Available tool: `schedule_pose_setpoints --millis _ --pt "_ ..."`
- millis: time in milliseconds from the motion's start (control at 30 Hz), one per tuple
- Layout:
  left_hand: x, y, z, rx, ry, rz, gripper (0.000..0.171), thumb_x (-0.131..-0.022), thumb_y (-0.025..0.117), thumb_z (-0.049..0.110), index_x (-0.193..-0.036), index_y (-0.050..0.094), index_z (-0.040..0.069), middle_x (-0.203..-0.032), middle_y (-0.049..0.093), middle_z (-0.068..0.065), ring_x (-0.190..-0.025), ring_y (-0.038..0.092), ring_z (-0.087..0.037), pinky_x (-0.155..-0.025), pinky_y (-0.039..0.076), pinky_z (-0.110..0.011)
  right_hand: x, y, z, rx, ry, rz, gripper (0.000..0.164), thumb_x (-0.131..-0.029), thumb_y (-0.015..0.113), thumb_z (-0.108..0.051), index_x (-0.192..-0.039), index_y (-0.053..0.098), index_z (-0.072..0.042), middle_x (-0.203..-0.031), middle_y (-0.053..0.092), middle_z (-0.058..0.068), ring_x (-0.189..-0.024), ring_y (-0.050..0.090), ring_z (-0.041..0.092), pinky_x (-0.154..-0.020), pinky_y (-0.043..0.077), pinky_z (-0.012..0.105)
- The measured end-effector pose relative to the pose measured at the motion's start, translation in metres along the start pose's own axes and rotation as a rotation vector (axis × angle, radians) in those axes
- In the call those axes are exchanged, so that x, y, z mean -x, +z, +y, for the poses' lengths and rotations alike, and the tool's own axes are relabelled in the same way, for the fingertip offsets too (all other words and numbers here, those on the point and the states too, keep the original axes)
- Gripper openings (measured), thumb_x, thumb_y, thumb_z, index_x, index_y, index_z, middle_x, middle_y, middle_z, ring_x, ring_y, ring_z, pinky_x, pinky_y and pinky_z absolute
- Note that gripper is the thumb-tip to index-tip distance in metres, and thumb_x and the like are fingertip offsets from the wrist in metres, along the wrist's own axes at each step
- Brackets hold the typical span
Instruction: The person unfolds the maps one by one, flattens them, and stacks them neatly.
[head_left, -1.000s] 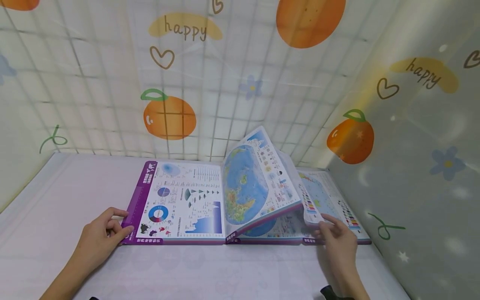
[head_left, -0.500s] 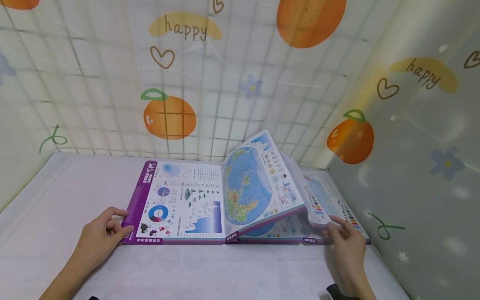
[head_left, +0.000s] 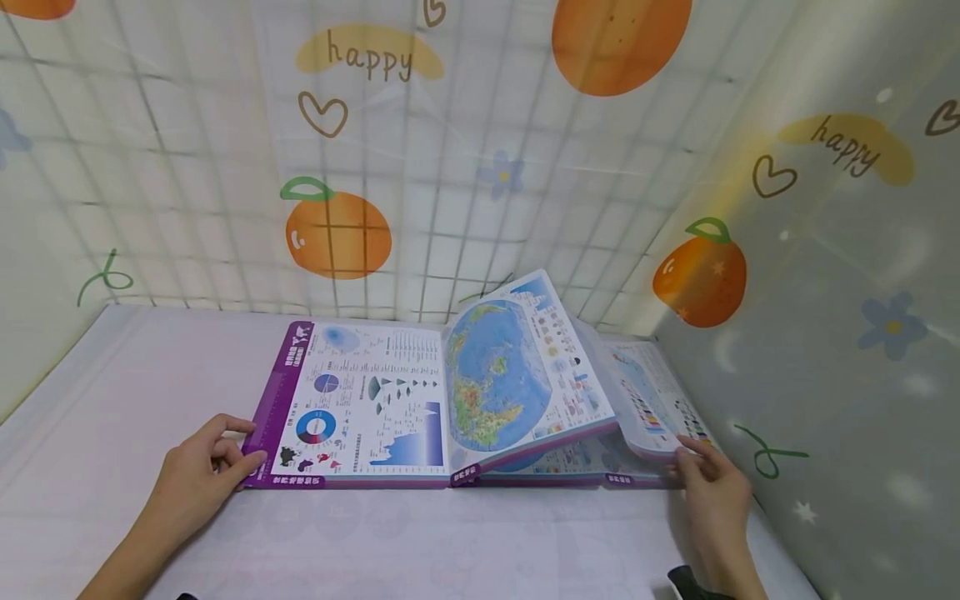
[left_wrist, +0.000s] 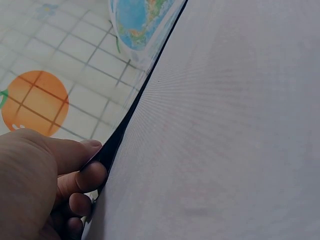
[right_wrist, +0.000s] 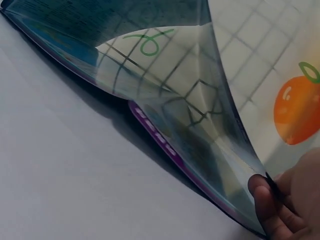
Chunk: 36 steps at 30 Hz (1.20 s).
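A folding world map point(head_left: 405, 400) with a purple border lies partly unfolded on the white-covered table. Its left panel, printed with charts, is flat. At the purple left edge, my left hand point(head_left: 198, 471) pinches the lower corner between thumb and fingers; the left wrist view shows this edge point(left_wrist: 112, 147) slightly lifted. The middle panel point(head_left: 498, 383), with a blue oval map, slopes up over a lower layer point(head_left: 577, 458). My right hand point(head_left: 716, 492) pinches the near corner of a raised glossy flap point(head_left: 645, 421). In the right wrist view, this flap point(right_wrist: 200, 125) reflects the backdrop.
A translucent curtain printed with oranges point(head_left: 337, 235) hangs over a wire grid behind the table. A grey-lit side curtain point(head_left: 847, 400) stands close to the right hand. White cloth point(head_left: 450, 550) covers the table in front of the map.
My right hand has moved to the right, drawing the flap's corner with it. The sloping middle panel has sunk lower and spread rightward. My left hand stays in place.
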<state>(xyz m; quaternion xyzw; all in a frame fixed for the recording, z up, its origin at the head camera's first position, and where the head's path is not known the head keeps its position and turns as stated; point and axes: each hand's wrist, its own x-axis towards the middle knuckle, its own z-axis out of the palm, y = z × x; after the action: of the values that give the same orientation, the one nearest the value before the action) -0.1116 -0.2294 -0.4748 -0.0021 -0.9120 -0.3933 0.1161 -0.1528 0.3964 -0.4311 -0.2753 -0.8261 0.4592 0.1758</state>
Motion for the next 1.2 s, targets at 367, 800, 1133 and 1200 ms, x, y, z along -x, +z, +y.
schedule_pose_setpoints --millis 367,800,1133,1200 --pt "0.001 0.001 -0.001 -0.010 -0.001 0.001 0.039 -0.095 0.080 0.024 -0.126 0.063 0.007 -0.064 0.059 0.009 -0.066 0.048 -0.008 -0.064 0.039 -0.023 -0.013 -0.017 0.010 -0.126 0.067 0.057 0.039 -0.108 0.061 -0.021 -0.144 0.063 -0.008 -0.082 0.066 -0.020 -0.072 0.064 -0.003 -0.063 0.050 0.014" --pt "0.003 0.000 -0.002 -0.006 0.006 0.000 0.038 -0.096 0.080 0.024 -0.125 0.063 0.007 -0.064 0.059 0.010 -0.065 0.049 -0.008 -0.064 0.038 -0.024 -0.023 -0.031 0.015 -0.232 0.118 0.143 0.040 -0.107 0.061 -0.019 -0.144 0.062 -0.004 -0.096 0.064 -0.017 -0.084 0.063 -0.005 -0.069 0.054 0.009" --pt "0.001 0.000 0.001 -0.008 -0.002 -0.002 0.037 -0.096 0.079 0.024 -0.125 0.063 0.006 -0.063 0.059 0.009 -0.065 0.049 -0.009 -0.062 0.039 -0.023 -0.028 -0.044 0.018 -0.224 0.119 0.179 0.042 -0.105 0.063 -0.018 -0.145 0.061 -0.005 -0.089 0.062 -0.017 -0.078 0.061 -0.003 -0.063 0.052 0.010" --pt "0.000 0.000 0.001 -0.007 -0.006 -0.004 0.038 -0.096 0.079 0.024 -0.125 0.063 0.006 -0.063 0.059 0.009 -0.065 0.049 -0.009 -0.063 0.039 -0.023 -0.029 -0.045 0.018 -0.207 0.129 0.186 0.044 -0.105 0.064 -0.019 -0.147 0.060 -0.007 -0.092 0.062 -0.016 -0.077 0.061 -0.004 -0.063 0.052 0.009"
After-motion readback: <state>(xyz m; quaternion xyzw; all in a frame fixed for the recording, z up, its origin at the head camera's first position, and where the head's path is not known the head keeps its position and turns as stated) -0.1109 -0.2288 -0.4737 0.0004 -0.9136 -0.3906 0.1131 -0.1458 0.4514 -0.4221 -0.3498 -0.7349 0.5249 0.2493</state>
